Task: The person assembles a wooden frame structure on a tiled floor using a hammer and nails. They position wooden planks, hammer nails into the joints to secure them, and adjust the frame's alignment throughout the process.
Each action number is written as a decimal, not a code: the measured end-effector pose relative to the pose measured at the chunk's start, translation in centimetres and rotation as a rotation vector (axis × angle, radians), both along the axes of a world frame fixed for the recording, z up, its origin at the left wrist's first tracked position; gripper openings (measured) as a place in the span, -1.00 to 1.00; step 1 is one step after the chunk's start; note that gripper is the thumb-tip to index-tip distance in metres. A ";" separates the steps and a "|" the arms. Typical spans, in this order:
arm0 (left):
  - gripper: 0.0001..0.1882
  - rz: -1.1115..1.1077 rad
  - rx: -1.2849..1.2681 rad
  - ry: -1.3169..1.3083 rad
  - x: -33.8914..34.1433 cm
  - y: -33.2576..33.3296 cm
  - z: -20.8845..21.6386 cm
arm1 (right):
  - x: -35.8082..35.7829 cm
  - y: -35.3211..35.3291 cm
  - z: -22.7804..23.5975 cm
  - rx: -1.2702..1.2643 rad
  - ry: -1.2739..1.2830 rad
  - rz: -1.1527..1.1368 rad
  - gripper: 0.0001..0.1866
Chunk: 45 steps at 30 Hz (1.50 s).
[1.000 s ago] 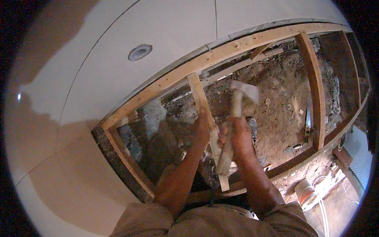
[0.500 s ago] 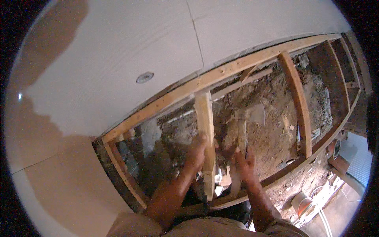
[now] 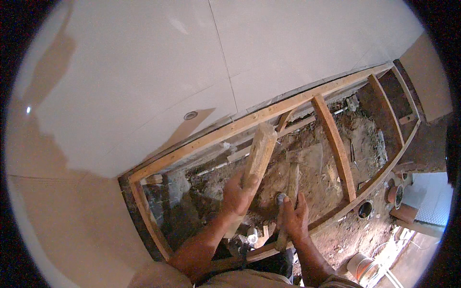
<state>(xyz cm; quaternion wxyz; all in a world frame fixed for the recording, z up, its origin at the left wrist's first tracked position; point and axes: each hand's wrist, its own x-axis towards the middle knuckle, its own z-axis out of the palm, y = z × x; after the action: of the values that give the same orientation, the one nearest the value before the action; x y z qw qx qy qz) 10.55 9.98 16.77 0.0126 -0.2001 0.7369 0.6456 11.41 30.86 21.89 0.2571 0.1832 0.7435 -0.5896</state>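
Mid-frame, the left hand is gripping a tilted squared timber, while, right of centre, the right hand's fingers are wrapping a hatchet, seemingly a positioning step, the next move calling for a steady timber.

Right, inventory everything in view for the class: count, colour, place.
Timber piece: one, light brown, centre
Hatchet: one, brownish, blurred head, right of timber
Wooden frame: one, light brown, mid-picture
Crossbars: at least two, brown, across frame
Soil: one stretch, brown, within frame
Panelled surface: one, off-white, across top
Round fitting: one, grey, on that surface
Bucket: one, whitish, lower right
Textured sheet: one, pale blue, far right
Left hand: one, bare, on timber
Right hand: one, bare, on hatchet
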 end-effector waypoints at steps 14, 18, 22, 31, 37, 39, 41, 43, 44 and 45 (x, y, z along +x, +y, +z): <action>-0.22 0.232 0.304 -0.462 0.8 -1.0 -8.1 | 0.4 -1.3 -3.9 0.026 -0.258 0.338 -0.54; -0.21 0.224 0.235 -0.465 1.4 -0.8 -10.7 | 5.0 1.2 -14.1 0.072 -0.094 0.424 -0.59; -0.22 0.145 -0.066 -0.421 0.6 -1.1 -7.0 | 4.9 1.2 -11.6 0.115 0.272 0.338 -0.62; -0.22 -0.104 -0.637 -0.296 -0.3 -2.0 2.6 | -1.9 0.5 5.6 0.317 0.376 0.411 -0.48; -0.24 -0.087 -0.847 -0.335 1.0 -3.5 6.6 | -3.1 2.0 16.8 0.100 1.101 0.027 -0.64; -0.22 -0.118 -0.803 -0.264 0.7 -3.5 6.6 | -3.8 2.5 14.1 0.327 1.035 0.215 -0.66; -0.22 -0.113 -0.785 -0.286 2.2 -2.6 5.8 | -5.2 2.3 6.3 0.592 0.814 0.545 -0.67; -0.23 -0.067 -0.805 -0.370 2.3 -3.3 5.3 | -4.3 0.8 3.5 0.670 0.905 0.565 -0.64; -0.23 -0.048 -0.830 -0.391 0.4 -3.8 6.2 | -4.3 1.6 3.8 0.683 1.083 0.483 -0.61; -0.24 -0.088 -0.817 -0.479 0.4 -4.1 6.5 | -3.3 2.7 4.5 0.626 1.015 0.397 -0.58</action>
<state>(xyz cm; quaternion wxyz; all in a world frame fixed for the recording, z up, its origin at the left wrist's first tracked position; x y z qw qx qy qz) 10.93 5.88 23.28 0.1298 -0.3006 0.9146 0.2375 8.16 33.60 26.38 -0.0890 -0.1946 0.9301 -0.2984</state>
